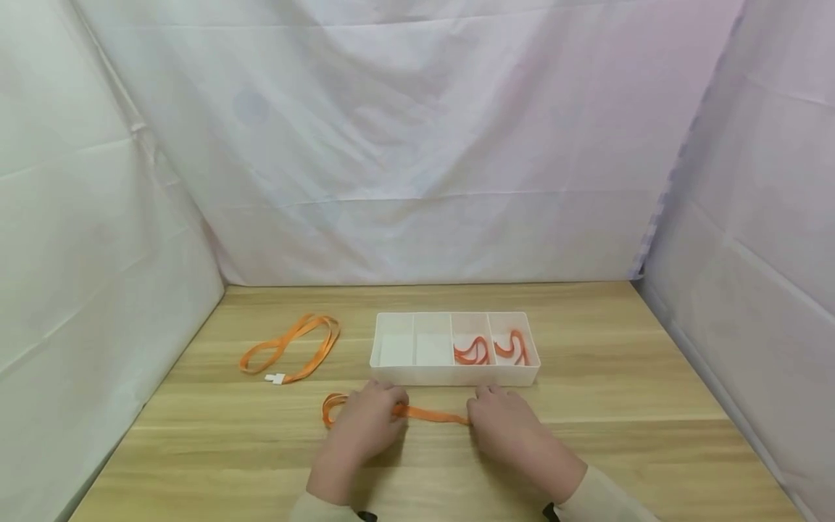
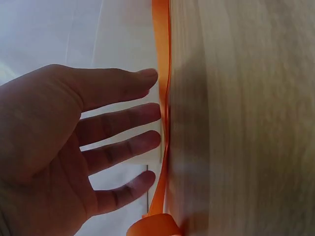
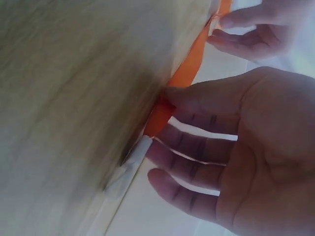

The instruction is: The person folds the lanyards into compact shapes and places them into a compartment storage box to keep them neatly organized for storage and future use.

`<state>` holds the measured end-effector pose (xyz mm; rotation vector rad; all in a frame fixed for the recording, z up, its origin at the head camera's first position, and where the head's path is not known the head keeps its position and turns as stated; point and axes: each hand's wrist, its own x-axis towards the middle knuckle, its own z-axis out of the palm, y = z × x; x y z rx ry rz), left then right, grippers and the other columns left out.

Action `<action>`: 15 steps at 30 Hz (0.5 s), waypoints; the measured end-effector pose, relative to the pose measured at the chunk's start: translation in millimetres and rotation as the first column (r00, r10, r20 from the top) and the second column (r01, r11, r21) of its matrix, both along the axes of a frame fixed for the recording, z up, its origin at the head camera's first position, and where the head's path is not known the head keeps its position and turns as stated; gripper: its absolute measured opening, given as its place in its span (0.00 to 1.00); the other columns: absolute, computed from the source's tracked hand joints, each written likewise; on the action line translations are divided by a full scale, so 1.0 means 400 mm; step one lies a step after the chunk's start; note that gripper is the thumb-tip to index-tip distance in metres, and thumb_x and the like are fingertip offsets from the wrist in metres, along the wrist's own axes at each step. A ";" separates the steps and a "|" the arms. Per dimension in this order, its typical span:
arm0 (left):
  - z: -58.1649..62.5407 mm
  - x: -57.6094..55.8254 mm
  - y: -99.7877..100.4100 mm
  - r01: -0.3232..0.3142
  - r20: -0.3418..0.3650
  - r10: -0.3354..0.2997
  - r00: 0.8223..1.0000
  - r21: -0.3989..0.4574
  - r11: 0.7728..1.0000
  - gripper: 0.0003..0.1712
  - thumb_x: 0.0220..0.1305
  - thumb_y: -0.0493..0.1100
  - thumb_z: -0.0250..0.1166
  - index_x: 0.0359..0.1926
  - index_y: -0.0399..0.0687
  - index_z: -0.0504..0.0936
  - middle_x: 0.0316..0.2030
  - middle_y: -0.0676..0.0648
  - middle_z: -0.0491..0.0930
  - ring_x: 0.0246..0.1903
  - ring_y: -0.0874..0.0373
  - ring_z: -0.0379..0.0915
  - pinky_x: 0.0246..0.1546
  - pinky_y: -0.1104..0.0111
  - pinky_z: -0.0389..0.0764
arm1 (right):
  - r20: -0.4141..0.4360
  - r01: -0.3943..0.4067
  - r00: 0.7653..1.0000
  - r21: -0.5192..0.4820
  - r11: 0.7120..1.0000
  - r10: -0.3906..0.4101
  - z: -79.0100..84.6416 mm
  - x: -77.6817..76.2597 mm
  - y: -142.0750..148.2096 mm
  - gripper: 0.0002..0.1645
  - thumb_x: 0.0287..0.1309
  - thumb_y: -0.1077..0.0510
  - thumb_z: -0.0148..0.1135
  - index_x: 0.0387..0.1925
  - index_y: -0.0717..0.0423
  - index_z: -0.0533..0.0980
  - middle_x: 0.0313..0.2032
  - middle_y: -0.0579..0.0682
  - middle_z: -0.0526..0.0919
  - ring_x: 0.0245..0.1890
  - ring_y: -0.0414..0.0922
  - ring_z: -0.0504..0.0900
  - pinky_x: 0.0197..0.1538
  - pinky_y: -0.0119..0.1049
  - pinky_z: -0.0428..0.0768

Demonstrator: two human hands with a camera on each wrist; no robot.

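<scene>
An orange lanyard (image 1: 432, 415) lies stretched across the table in front of the white divided box, its left end bunched in loops. My left hand (image 1: 370, 419) is over its left part, fingers fairly straight and fingertips (image 2: 153, 112) touching the strap (image 2: 161, 54). With thumb and forefinger, my right hand (image 1: 501, 422) pinches the strap near its right end. Just past those fingers shows the lanyard's white clip (image 3: 129, 169), hidden in the head view. A second orange lanyard (image 1: 324, 348) with a white clip (image 1: 275, 378) lies loosely looped at the left.
The white box (image 1: 450, 375) stands just beyond both hands. Its two right compartments each hold a folded orange-red strap (image 1: 475, 351); the left ones show bare bottoms. White cloth (image 1: 417, 239) hangs behind the wooden table (image 1: 607, 362) and on both sides.
</scene>
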<state>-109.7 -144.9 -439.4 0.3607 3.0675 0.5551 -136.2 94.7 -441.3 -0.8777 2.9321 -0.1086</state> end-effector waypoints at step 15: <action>0.029 -0.009 0.024 0.116 0.174 -0.238 0.956 0.520 0.846 0.14 0.72 0.53 0.71 0.56 0.66 0.88 0.52 0.63 0.88 0.59 0.61 0.80 0.67 0.47 0.79 | 0.537 0.178 0.782 -0.679 0.713 0.316 0.120 -0.043 0.040 0.12 0.76 0.50 0.62 0.45 0.53 0.84 0.31 0.47 0.87 0.36 0.47 0.84 0.38 0.34 0.79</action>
